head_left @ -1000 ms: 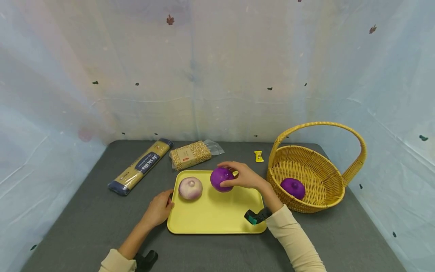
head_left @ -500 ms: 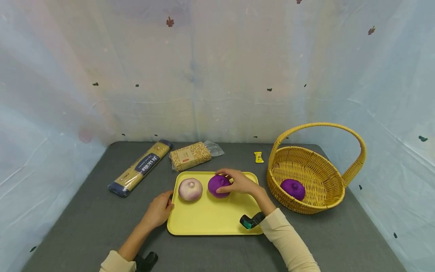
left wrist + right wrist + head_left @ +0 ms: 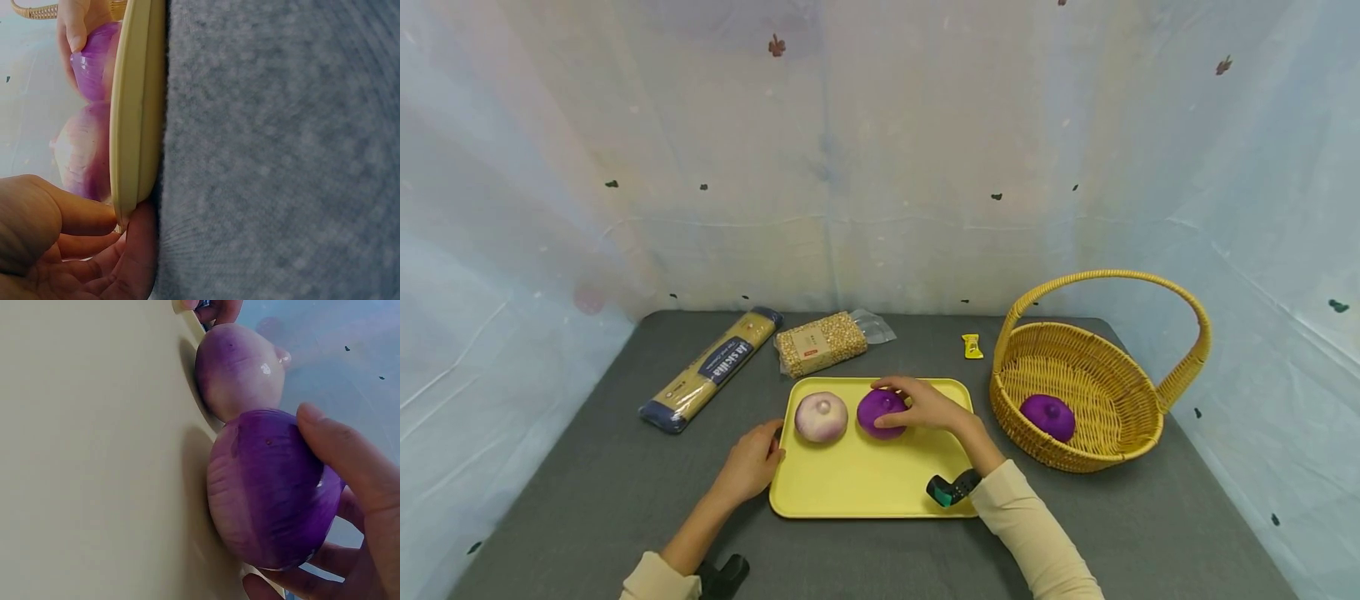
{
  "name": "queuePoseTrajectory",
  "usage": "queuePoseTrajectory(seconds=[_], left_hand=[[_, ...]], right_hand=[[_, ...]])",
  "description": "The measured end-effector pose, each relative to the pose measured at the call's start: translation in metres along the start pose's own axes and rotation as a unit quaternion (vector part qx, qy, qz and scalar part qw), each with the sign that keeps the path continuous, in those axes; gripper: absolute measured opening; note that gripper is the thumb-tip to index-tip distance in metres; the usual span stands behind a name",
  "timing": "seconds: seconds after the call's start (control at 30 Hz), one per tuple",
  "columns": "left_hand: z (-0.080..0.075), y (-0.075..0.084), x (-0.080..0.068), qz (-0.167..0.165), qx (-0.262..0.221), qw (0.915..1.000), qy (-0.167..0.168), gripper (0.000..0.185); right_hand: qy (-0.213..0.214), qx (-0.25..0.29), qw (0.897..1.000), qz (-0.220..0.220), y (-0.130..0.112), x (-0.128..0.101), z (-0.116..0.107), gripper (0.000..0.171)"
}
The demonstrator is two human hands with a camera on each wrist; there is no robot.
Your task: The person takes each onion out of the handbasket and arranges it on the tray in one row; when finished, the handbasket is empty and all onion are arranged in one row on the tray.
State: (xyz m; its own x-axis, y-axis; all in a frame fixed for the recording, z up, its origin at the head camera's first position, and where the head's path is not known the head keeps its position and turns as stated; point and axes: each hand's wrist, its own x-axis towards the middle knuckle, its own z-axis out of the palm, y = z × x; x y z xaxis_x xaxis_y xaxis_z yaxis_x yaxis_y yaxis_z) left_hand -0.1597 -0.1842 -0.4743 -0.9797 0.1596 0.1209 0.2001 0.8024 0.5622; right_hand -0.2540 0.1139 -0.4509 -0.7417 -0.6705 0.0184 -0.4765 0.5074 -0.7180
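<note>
A yellow tray point(image 3: 865, 483) lies on the grey table. My right hand point(image 3: 925, 407) grips a deep purple onion point(image 3: 877, 412) that sits on the tray's far part; the right wrist view shows its fingers point(image 3: 350, 462) curled round the purple onion point(image 3: 269, 487), which touches the tray point(image 3: 94, 456). Just left of it rests a pale pink-white onion point(image 3: 821, 416), also seen as the pale onion point(image 3: 240, 369). My left hand point(image 3: 751, 463) pinches the tray's left rim point(image 3: 134, 125), thumb on top. A second purple onion point(image 3: 1048, 417) lies in the wicker basket point(image 3: 1120, 450).
A long spaghetti packet point(image 3: 711, 367) and a bag of grains point(image 3: 822, 342) lie at the back left. A small yellow wrapper point(image 3: 972, 345) sits beside the basket's tall handle point(image 3: 1105, 279). Pale sheeting walls the table on three sides.
My right hand has lowered the purple onion leftward onto the tray beside the pale onion. The left hand has stayed on the tray's rim.
</note>
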Motion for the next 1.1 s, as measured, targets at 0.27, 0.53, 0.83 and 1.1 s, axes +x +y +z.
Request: queuePoseTrajectory(seconds=[0.27, 0.53, 0.83, 1.1], left_hand=[[-0.001, 0.001, 0.001, 0.003, 0.001, 1.0000, 0.003, 0.039], [-0.002, 0.001, 0.001, 0.007, 0.006, 0.9999, 0.008, 0.039], [-0.001, 0.002, 0.001, -0.004, 0.005, 1.0000, -0.003, 0.039], [-0.002, 0.004, -0.001, 0.002, 0.004, 1.0000, 0.000, 0.039]], right_hand=[[-0.005, -0.016, 1.000, -0.001, -0.001, -0.001, 0.000, 0.068], [-0.001, -0.018, 1.000, -0.018, -0.001, -0.001, -0.002, 0.069], [0.002, 0.016, 1.000, -0.011, 0.000, -0.005, -0.005, 0.074], [0.040, 0.043, 0.998, -0.019, -0.009, -0.021, -0.022, 0.073]])
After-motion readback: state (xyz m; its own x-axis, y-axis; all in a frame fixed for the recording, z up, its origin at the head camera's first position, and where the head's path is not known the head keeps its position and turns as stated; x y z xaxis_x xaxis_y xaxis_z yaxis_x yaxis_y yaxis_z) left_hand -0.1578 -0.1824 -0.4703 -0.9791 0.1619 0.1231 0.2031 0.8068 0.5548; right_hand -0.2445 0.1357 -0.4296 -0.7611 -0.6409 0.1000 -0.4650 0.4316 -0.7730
